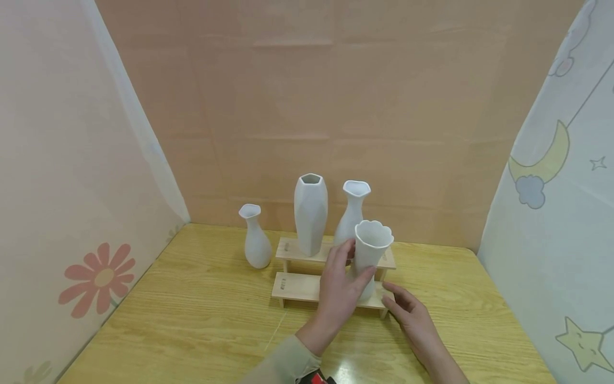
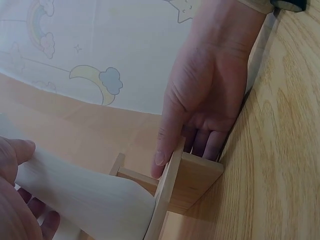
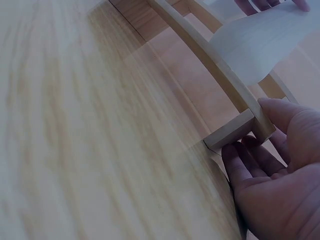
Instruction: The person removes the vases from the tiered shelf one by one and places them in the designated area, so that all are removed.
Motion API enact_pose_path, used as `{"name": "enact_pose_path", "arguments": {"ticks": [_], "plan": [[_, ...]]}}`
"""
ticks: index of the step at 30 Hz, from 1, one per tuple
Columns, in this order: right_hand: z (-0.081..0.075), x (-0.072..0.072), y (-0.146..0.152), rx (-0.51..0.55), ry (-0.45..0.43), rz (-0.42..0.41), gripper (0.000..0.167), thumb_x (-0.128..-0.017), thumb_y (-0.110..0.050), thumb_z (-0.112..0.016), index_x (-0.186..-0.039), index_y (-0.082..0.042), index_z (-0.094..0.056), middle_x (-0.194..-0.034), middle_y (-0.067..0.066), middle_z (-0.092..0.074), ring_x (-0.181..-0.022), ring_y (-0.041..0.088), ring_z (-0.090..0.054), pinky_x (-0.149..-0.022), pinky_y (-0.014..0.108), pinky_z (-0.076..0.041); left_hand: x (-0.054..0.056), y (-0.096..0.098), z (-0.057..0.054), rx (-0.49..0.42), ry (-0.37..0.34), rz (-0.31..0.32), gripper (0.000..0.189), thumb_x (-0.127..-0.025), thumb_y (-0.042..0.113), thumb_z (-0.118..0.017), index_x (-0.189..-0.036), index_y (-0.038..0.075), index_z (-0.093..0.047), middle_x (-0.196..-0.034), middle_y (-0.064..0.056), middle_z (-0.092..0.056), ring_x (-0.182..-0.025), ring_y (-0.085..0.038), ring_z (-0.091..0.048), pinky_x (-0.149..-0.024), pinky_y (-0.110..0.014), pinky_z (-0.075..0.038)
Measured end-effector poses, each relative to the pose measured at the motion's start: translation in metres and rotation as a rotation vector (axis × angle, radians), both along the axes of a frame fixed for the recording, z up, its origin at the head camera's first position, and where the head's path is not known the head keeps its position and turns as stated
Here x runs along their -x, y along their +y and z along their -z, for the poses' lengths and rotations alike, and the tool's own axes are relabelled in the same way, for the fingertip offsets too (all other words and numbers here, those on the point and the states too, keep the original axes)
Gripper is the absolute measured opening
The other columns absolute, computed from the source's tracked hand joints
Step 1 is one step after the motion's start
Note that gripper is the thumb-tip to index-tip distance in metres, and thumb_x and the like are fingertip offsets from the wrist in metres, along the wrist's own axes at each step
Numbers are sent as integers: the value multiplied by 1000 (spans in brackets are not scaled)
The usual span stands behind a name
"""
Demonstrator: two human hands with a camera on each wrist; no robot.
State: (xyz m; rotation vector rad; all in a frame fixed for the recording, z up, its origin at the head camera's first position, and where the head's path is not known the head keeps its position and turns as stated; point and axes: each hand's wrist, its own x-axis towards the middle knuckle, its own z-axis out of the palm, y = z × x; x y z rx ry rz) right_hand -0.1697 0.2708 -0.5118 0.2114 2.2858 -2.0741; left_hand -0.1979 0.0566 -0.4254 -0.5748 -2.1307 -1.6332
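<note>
My left hand grips a white vase with a scalloped rim, fingers on its left side and thumb across its front. The vase base meets the lower board of a two-step wooden stand, near its right end. At that end my right hand holds the stand; in the right wrist view the thumb lies on the board's edge and the fingers curl by the leg. On the upper board stand a faceted white vase and a flared-neck white vase, the latter partly hidden.
A smaller white vase stands on the wooden table, left of the stand. Behind is a plain peach backdrop. Patterned sheets close off the left side and the right side.
</note>
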Motion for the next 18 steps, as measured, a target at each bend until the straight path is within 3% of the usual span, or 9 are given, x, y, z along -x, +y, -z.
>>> {"name": "enact_pose_path", "arguments": {"ticks": [18], "plan": [[1, -1, 1, -9, -10, -13, 72, -108, -39, -74, -166, -5, -47, -180, 19, -23, -166, 46, -15, -131, 58, -22, 2, 4, 0, 29, -2, -49, 66, -94, 19, -91, -152, 13, -60, -137, -3, -63, -121, -19, -64, -103, -49, -59]]}}
